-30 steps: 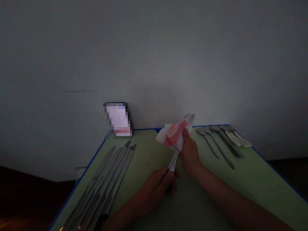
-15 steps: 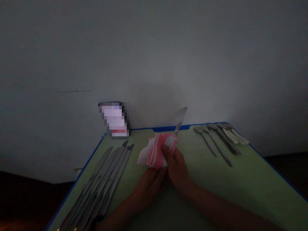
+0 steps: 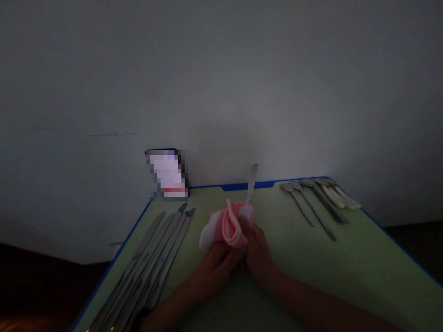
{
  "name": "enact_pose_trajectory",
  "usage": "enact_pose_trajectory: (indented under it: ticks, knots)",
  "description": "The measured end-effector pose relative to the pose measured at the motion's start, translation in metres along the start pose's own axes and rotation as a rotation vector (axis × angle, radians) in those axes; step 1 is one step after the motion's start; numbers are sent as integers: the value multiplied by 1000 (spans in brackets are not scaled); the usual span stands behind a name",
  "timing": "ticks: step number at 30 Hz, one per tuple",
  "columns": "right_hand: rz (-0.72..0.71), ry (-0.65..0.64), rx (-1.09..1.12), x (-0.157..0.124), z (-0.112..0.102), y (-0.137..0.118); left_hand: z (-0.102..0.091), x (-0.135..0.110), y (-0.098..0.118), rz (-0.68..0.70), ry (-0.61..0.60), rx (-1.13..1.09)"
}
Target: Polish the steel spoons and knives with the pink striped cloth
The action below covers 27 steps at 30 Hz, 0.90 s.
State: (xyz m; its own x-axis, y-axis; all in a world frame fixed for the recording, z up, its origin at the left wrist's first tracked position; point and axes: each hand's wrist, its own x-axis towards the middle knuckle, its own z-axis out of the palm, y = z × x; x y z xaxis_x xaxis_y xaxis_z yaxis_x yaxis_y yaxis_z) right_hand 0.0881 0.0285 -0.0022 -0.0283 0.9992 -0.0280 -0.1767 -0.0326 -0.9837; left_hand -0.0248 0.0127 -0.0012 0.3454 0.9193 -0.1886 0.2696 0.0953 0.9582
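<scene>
A pink-and-white cloth (image 3: 221, 226) is bunched between my two hands above the middle of the table. From its far side sticks a table knife (image 3: 252, 182), blade up toward the wall; its handle is hidden by the cloth and my fingers. My left hand (image 3: 219, 265), closed, grips the cloth from below and the left. On the right, my right hand (image 3: 259, 251) is closed around the cloth's near right edge, its fingers partly hidden. Both hands touch each other. Whether either one also grips the knife handle directly cannot be seen.
Several table knives (image 3: 152, 263) lie side by side along the left of the green table (image 3: 332, 272). Several spoons (image 3: 311, 203) and white-handled cutlery (image 3: 335, 196) lie at the back right. A blurred-out phone (image 3: 168, 173) leans against the grey wall (image 3: 221, 83).
The knife blade has swung left and lowered, standing more upright. The cloth has folded into a loop and dropped slightly with my hands, which still hold it.
</scene>
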Motion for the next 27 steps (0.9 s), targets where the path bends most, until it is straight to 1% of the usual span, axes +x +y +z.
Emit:
enact_pose_trajectory:
  ticks: [5, 9, 11, 15, 21, 27]
  knots:
    - [69, 12, -15, 1, 0, 0, 0, -1, -2, 25, -62, -59]
    - [117, -8, 52, 4, 1, 4, -1, -1, -2, 32, -90, -95]
    - [126, -10, 46, 5, 0, 4, -1, -1, -1, 39, -85, -92]
    - [144, 34, -12, 4, -1, 1, -1, 0, -2, 35, -88, -101]
    - [156, 34, -14, 4, -1, 1, 0, 0, -7, 24, -69, -152]
    - [135, 16, 0, 9, -2, 3, 0, -1, -2, 0, -51, -66]
